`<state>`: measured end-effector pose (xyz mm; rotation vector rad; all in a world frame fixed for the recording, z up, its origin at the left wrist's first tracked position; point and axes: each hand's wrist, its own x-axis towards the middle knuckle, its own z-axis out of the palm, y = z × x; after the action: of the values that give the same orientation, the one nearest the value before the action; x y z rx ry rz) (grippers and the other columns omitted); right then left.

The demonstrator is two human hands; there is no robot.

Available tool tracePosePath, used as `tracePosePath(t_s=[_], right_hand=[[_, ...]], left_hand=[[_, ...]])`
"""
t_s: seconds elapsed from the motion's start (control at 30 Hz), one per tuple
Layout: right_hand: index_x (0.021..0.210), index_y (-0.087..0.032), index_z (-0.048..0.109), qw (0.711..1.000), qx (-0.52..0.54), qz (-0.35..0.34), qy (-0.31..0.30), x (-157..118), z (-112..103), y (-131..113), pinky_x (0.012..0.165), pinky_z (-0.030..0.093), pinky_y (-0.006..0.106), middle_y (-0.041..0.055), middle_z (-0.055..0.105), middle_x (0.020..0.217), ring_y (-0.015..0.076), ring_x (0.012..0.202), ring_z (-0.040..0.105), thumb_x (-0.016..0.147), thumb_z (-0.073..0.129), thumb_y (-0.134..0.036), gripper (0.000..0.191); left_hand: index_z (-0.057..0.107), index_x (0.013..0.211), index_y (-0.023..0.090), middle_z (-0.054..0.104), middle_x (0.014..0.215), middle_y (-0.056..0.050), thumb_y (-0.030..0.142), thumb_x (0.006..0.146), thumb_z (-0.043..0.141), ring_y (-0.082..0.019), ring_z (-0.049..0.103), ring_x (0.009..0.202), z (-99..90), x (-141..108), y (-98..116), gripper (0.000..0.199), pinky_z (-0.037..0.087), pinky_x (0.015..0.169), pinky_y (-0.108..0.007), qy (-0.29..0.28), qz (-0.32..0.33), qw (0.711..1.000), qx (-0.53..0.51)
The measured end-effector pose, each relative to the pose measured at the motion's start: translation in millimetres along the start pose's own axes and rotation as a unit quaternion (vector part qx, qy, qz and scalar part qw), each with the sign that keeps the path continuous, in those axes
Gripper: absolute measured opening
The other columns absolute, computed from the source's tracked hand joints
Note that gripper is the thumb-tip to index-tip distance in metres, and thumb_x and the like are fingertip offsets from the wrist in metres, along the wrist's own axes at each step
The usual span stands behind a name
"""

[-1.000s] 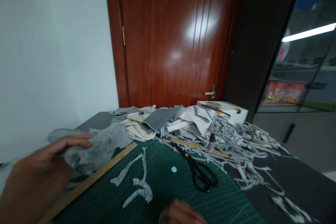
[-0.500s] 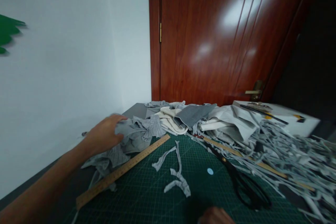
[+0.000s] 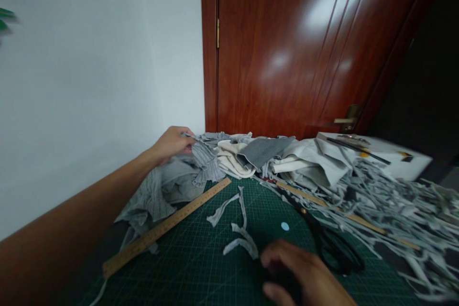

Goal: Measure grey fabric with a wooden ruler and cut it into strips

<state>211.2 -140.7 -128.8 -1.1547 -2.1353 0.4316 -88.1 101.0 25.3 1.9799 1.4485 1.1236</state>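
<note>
My left hand (image 3: 174, 142) pinches the upper edge of a grey ribbed fabric piece (image 3: 207, 162) at the back left of the table. More grey fabric (image 3: 175, 181) lies crumpled under that wrist. Near the front middle, my right hand (image 3: 301, 267) hovers over the green cutting mat (image 3: 201, 267), fingers curved and apart, with nothing seen between them. Just beyond its fingertips lie narrow grey fabric scraps (image 3: 244, 244). Black-handled scissors (image 3: 333, 244) rest to the right of this hand. A wooden ruler (image 3: 168, 224) lies slanted along the mat's left side.
Folded white and grey cloths (image 3: 265, 153) are heaped along the back. A tangle of grey fabric strips (image 3: 398, 210) covers the right side, partly over a second wooden ruler (image 3: 358, 220). Behind it stands a white box (image 3: 412, 162). A small pale disc (image 3: 285, 226) lies on the mat.
My left hand has moved right and farther back, lifting the ribbed fabric's edge. My right hand has come up into view from the bottom edge. The view has shifted slightly.
</note>
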Motion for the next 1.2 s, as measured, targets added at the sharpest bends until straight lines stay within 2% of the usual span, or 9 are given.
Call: tracePosePath(t_s=[0.1, 0.2, 0.27, 0.37, 0.47, 0.63, 0.83, 1.03, 1.2], right_hand=[[0.137, -0.018, 0.057, 0.996, -0.012, 0.02, 0.085, 60, -26, -15, 0.097, 0.059, 0.051, 0.0172, 0.068, 0.128, 0.0327, 0.113, 0.068, 0.09, 0.075, -0.042, 0.056], [0.152, -0.015, 0.042, 0.985, 0.062, 0.04, 0.158, 123, -38, -13, 0.097, 0.057, 0.054, 0.0244, 0.051, 0.15, 0.0384, 0.128, 0.058, 0.072, 0.087, -0.055, 0.1], [0.138, -0.019, 0.058, 0.968, 0.171, 0.027, 0.184, 155, -43, -6, 0.095, 0.057, 0.047, 0.0165, 0.061, 0.142, 0.0335, 0.123, 0.062, 0.072, 0.088, -0.052, 0.08], [0.098, -0.017, 0.073, 0.95, 0.266, 0.03, 0.162, 177, -53, 2, 0.081, 0.06, 0.039, 0.0078, 0.077, 0.1, 0.0244, 0.09, 0.071, 0.078, 0.08, -0.054, 0.043], [0.087, -0.018, 0.072, 0.942, 0.278, 0.046, 0.183, 180, -68, 3, 0.067, 0.058, 0.033, 0.0044, 0.076, 0.082, 0.0183, 0.07, 0.068, 0.086, 0.07, -0.056, 0.038], [0.071, -0.018, 0.069, 0.943, 0.232, 0.065, 0.228, 176, -84, 1, 0.046, 0.043, 0.024, -0.0012, 0.064, 0.058, 0.0129, 0.048, 0.055, 0.087, 0.071, -0.053, 0.038], [0.063, -0.02, 0.063, 0.941, 0.155, 0.089, 0.289, 173, -93, 16, 0.04, 0.027, 0.025, -0.0052, 0.052, 0.046, 0.0102, 0.039, 0.042, 0.082, 0.077, -0.05, 0.038], [0.064, -0.02, 0.064, 0.947, 0.104, 0.118, 0.278, 162, -97, 33, 0.042, 0.031, 0.026, -0.0044, 0.052, 0.045, 0.0133, 0.041, 0.046, 0.079, 0.075, -0.058, 0.042], [0.068, -0.018, 0.069, 0.961, 0.077, 0.144, 0.222, 152, -94, 37, 0.041, 0.03, 0.026, -0.0029, 0.055, 0.047, 0.0134, 0.041, 0.045, 0.078, 0.074, -0.063, 0.046]], left_hand=[[0.063, 0.079, 0.02, 0.076, 0.085, -0.006, 0.033, 0.07, 0.064, -0.023, 0.074, 0.083, 11.8, -14, 30, 0.016, 0.061, 0.077, -0.036, -0.038, 0.001, 0.993, -0.108], [0.068, 0.078, 0.018, 0.077, 0.086, -0.008, 0.033, 0.073, 0.07, -0.02, 0.071, 0.079, 25.6, -29, 52, 0.016, 0.06, 0.071, -0.033, -0.084, -0.003, 0.974, -0.209], [0.072, 0.077, 0.016, 0.076, 0.082, -0.007, 0.031, 0.075, 0.073, -0.019, 0.07, 0.076, 30.8, -36, 59, 0.015, 0.058, 0.069, -0.031, -0.127, 0.0, 0.96, -0.251], [0.075, 0.08, 0.016, 0.076, 0.082, -0.006, 0.031, 0.079, 0.076, -0.019, 0.071, 0.078, 29.4, -41, 59, 0.015, 0.057, 0.074, -0.031, -0.206, 0.028, 0.943, -0.258], [0.074, 0.085, 0.017, 0.077, 0.085, -0.004, 0.03, 0.078, 0.08, -0.017, 0.072, 0.079, 21.1, -41, 50, 0.015, 0.057, 0.078, -0.03, -0.237, 0.038, 0.933, -0.268], [0.072, 0.09, 0.017, 0.075, 0.083, -0.002, 0.026, 0.073, 0.082, -0.016, 0.07, 0.075, 11.7, -38, 42, 0.021, 0.056, 0.072, -0.029, -0.192, 0.048, 0.952, -0.231], [0.065, 0.112, 0.016, 0.074, 0.085, -0.004, 0.033, 0.092, 0.066, -0.015, 0.069, 0.072, 19.0, -28, 38, 0.026, 0.056, 0.067, -0.027, -0.124, 0.135, 0.983, 0.019], [0.069, 0.113, 0.015, 0.073, 0.114, -0.011, 0.026, 0.087, 0.08, -0.027, 0.07, 0.108, 55.7, -17, -15, 0.031, 0.056, 0.096, -0.045, -0.135, 0.107, 0.956, 0.239], [0.064, 0.13, 0.018, 0.066, 0.13, -0.011, 0.036, 0.1, 0.068, -0.026, 0.068, 0.11, 63.8, -1, -54, 0.036, 0.059, 0.092, -0.047, -0.144, 0.076, 0.94, 0.299]])
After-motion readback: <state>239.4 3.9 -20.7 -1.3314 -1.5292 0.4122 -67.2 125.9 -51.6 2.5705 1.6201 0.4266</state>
